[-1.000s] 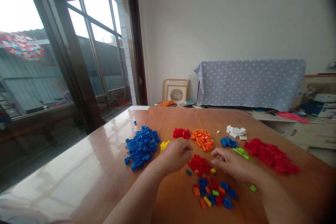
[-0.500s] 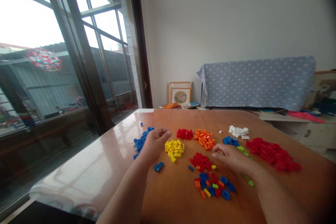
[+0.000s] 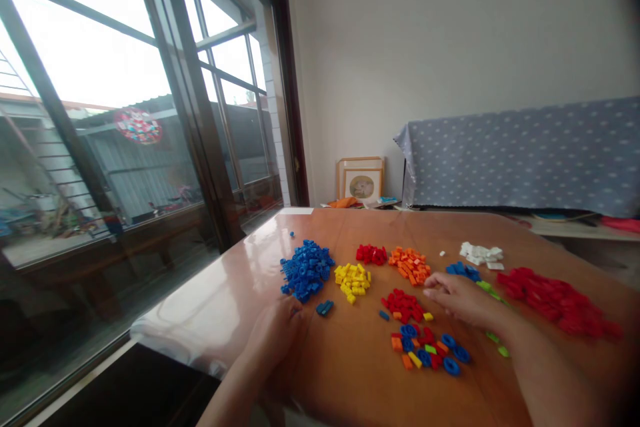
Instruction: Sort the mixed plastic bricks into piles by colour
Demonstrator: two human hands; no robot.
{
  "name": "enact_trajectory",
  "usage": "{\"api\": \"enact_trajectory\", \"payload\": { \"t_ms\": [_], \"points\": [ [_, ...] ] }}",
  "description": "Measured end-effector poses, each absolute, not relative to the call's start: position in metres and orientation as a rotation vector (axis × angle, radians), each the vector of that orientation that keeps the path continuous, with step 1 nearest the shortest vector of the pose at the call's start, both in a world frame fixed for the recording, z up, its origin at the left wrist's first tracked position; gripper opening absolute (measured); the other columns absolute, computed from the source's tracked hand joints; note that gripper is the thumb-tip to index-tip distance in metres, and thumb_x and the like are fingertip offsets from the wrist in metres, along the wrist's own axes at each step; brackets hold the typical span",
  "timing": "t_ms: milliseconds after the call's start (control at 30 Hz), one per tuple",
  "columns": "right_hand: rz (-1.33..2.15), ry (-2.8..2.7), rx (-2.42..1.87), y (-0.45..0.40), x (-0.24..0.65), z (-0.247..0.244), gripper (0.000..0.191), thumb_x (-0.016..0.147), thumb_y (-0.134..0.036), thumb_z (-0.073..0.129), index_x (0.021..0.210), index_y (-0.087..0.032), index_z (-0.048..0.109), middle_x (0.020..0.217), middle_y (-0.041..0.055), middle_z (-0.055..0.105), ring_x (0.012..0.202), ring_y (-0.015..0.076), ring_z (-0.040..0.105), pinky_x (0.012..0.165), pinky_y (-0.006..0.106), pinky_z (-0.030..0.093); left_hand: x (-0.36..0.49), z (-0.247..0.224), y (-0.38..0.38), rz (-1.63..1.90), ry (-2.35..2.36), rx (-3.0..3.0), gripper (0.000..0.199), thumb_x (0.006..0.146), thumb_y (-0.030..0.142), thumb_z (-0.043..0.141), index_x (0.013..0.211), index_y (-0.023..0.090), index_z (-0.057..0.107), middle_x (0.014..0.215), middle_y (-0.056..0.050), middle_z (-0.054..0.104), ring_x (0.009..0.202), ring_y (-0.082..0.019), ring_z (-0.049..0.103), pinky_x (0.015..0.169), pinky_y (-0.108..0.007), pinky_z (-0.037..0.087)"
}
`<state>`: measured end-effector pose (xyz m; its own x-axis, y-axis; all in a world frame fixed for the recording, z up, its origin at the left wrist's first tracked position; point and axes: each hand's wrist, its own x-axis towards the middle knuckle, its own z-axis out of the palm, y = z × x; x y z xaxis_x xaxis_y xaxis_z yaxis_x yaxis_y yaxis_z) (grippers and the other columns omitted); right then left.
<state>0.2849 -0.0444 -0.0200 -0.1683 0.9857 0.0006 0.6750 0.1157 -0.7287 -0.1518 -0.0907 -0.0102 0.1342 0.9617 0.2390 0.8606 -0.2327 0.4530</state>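
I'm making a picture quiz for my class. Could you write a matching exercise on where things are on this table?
Things:
1. yellow bricks
2. white bricks
3. left hand
4. right hand

Places:
A. fingertips close to the small red heap
B. right of the orange heap
C. nearest the camera, below the blue heap
D. directly right of the blue heap

Pairs: 1-D, 2-B, 3-C, 4-A

Plastic bricks are sorted into loose piles by colour here: a big heap of blue bricks [image 3: 306, 270], yellow bricks [image 3: 352, 282] just beside it, then a small red pile [image 3: 403, 305]. Right below that red pile sits a jumbled mix of blue rings and orange, red, yellow and green bricks [image 3: 425, 349].
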Motion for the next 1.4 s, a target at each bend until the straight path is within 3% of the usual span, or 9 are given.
{"api": "enact_trajectory", "payload": {
  "t_ms": [167, 367, 733, 933, 1200, 1400],
  "points": [
    [0.830, -1.857, -1.603, -0.043, 0.285, -0.020, 0.039, 0.086, -0.051, 0.054, 0.100, -0.017, 0.064, 0.074, 0.0023, 0.063, 0.070, 0.0188, 0.056, 0.062, 0.028, 0.042, -0.138, 0.000, -0.101, 0.697, 1.966, 2.207, 0.024, 0.090, 0.030, 0.053, 0.108, 0.021, 0.066, 0.104, -0.007, 0.067, 0.090, -0.020, 0.062, 0.076, -0.028, 0.042],
    [0.748, -1.890, -1.567, -0.038, 0.286, -0.023, 0.038, 0.088, -0.050, 0.053, 0.100, -0.017, 0.065, 0.077, 0.0021, 0.065, 0.072, 0.0187, 0.058, 0.065, 0.028, 0.043, -0.096, 0.011, -0.109, 0.465, 2.084, 2.354, 0.032, 0.092, 0.047, 0.050, 0.088, 0.021, 0.069, 0.099, -0.010, 0.068, 0.097, -0.027, 0.061, 0.083, -0.036, 0.043],
    [0.684, -1.946, -1.560, -0.039, 0.279, -0.019, 0.033, 0.089, -0.046, 0.054, 0.098, -0.017, 0.066, 0.079, 0.0017, 0.066, 0.074, 0.0190, 0.058, 0.064, 0.028, 0.039, -0.066, 0.005, -0.092, 0.346, 2.207, 2.288, 0.036, 0.090, 0.050, 0.050, 0.090, 0.019, 0.069, 0.102, -0.014, 0.071, 0.103, -0.032, 0.062, 0.093, -0.044, 0.038],
    [0.724, -1.933, -1.521, -0.041, 0.278, -0.013, 0.033, 0.087, -0.044, 0.056, 0.100, -0.015, 0.066, 0.086, 0.0037, 0.069, 0.081, 0.0210, 0.060, 0.070, 0.029, 0.042, -0.053, 0.012, -0.091, 0.334, 2.215, 2.265, 0.039, 0.087, 0.055, 0.053, 0.090, 0.019, 0.068, 0.103, -0.015, 0.070, 0.101, -0.033, 0.062, 0.090, -0.045, 0.037],
    [0.737, -1.913, -1.489, -0.044, 0.274, -0.010, 0.030, 0.087, -0.042, 0.055, 0.095, -0.016, 0.067, 0.089, 0.0054, 0.071, 0.082, 0.0227, 0.062, 0.072, 0.031, 0.043, -0.016, 0.015, -0.095, 0.501, 1.795, 2.552, 0.022, 0.093, 0.033, 0.049, 0.101, 0.023, 0.066, 0.107, -0.008, 0.068, 0.102, -0.025, 0.060, 0.083, -0.033, 0.041],
    [0.704, -1.938, -1.500, -0.042, 0.276, -0.013, 0.029, 0.088, -0.043, 0.055, 0.095, -0.017, 0.067, 0.083, 0.0037, 0.069, 0.079, 0.0217, 0.062, 0.068, 0.029, 0.041, 0.021, 0.003, -0.087, 0.236, 1.678, 2.623, 0.024, 0.092, 0.026, 0.046, 0.096, 0.023, 0.070, 0.101, -0.009, 0.069, 0.097, -0.027, 0.062, 0.079, -0.036, 0.044]
  ]
}}
